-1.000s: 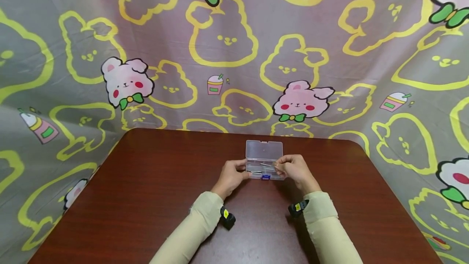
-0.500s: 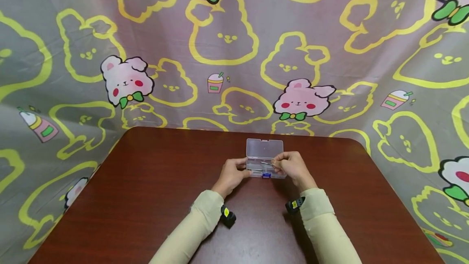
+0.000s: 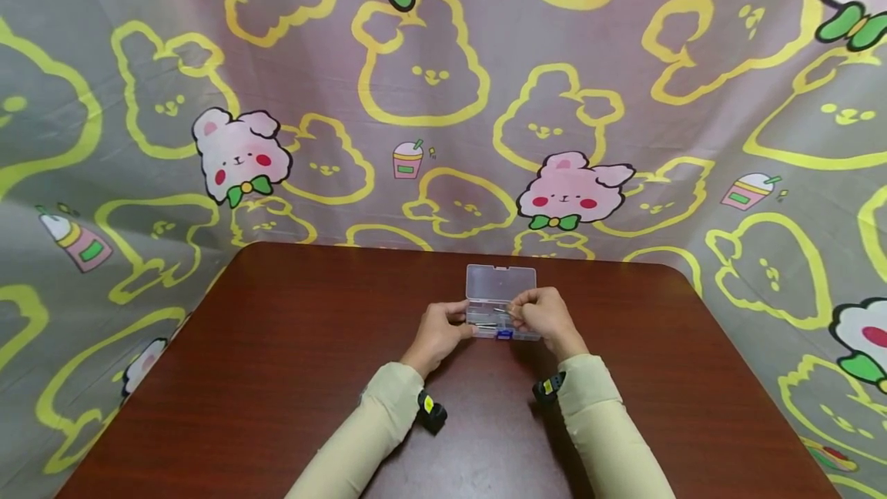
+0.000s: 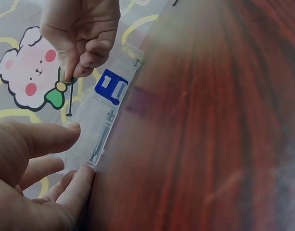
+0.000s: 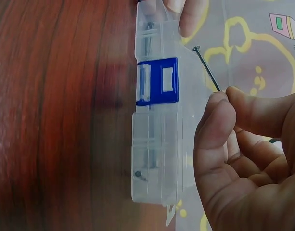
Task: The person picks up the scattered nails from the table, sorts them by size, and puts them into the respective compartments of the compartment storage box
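Observation:
A clear plastic compartment box (image 3: 500,283) stands on the table with its lid raised at the back. At its left end my left hand (image 3: 436,333) holds the box, thumb in front and fingers at the far side. My right hand (image 3: 547,316) pinches a thin metal nail (image 5: 208,70) between thumb and forefinger, its flat head pointing left and away from the fingertips. The nail is above the box's compartments, apart from the walls. Through the front wall, more nails (image 4: 100,142) show lying inside. A blue latch (image 5: 158,81) sits at the middle of the front.
The dark red-brown wooden table (image 3: 312,376) spreads around the box. Behind it hangs a grey cloth (image 3: 443,45) printed with yellow outlines and rabbit faces. Black wrist cameras (image 3: 433,411) are strapped at both cuffs.
My right hand has shifted a little to the left over the box, carrying the nail. The left hand and the box stay in about the same place.

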A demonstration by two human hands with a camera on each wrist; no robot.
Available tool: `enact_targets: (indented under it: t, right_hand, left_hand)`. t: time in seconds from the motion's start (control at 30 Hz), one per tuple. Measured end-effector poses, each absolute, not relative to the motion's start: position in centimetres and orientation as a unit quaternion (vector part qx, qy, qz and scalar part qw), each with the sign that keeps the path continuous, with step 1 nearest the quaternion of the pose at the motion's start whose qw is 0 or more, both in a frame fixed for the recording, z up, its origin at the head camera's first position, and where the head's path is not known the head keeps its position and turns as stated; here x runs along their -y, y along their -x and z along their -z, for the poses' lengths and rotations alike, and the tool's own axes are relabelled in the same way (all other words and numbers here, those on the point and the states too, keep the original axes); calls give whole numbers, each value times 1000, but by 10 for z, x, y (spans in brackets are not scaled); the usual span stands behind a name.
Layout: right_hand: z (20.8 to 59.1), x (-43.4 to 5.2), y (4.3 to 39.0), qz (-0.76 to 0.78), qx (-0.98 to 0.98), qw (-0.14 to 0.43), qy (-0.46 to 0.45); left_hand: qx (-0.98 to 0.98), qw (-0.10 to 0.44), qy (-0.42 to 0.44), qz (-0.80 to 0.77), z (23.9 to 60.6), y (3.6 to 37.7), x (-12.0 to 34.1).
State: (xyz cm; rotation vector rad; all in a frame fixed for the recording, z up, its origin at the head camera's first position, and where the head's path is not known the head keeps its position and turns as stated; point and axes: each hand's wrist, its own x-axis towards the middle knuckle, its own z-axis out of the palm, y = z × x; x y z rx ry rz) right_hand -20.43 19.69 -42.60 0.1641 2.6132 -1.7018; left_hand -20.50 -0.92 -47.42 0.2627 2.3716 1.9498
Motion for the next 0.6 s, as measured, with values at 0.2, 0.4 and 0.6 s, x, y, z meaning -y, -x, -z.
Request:
enact_targets:
  t: [0.2,0.4,0.6]
  right_hand:
    - [426,-188,202,468,-883,-20,-40]
    - [427,-180,201,424,-905,-24,-38]
    - [426,-176,202,410,-911,-23,-27]
  left_hand:
    - [-769,26,-88,-633,474,205,9]
    - [-768,28,-93,-633,476,205,9]
    - [-764,21,-100,-637,476,206,9]
